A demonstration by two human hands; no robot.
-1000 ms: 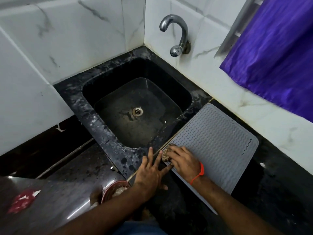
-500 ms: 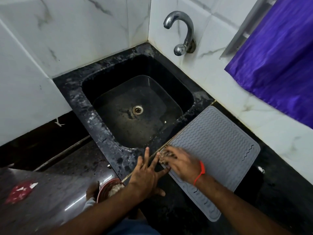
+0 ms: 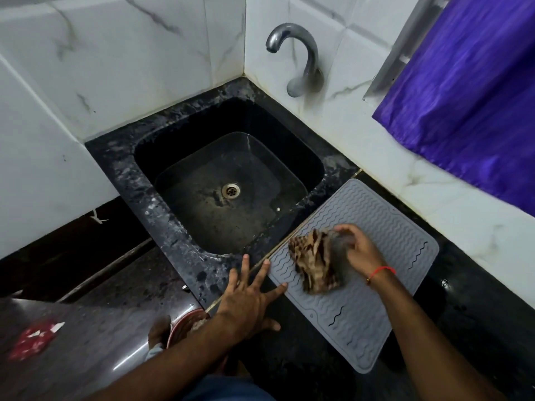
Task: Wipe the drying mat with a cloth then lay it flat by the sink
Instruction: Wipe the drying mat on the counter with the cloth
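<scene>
A grey ribbed drying mat point(image 3: 373, 227) lies flat on the black counter just right of the sink point(image 3: 173, 146). A crumpled brown patterned cloth point(image 3: 314, 261) hangs over the middle of the mat. My right hand point(image 3: 357, 247) grips the cloth's top edge and lifts it slightly; the cloth's lower part touches the mat. My left hand point(image 3: 249, 299) lies flat with fingers spread on the counter at the mat's near-left corner, fingertips touching the mat's edge.
A chrome tap point(image 3: 301, 59) juts from the white tiled wall above the sink. A purple curtain point(image 3: 469, 94) hangs at the right. A small bowl point(image 3: 185, 322) sits at the counter's front edge. A red-patterned item point(image 3: 31, 342) lies at far left.
My right hand has moved from the mat's near-left corner up toward its middle, and the cloth now shows, bunched and partly lifted. My left hand has stayed at the mat's corner.
</scene>
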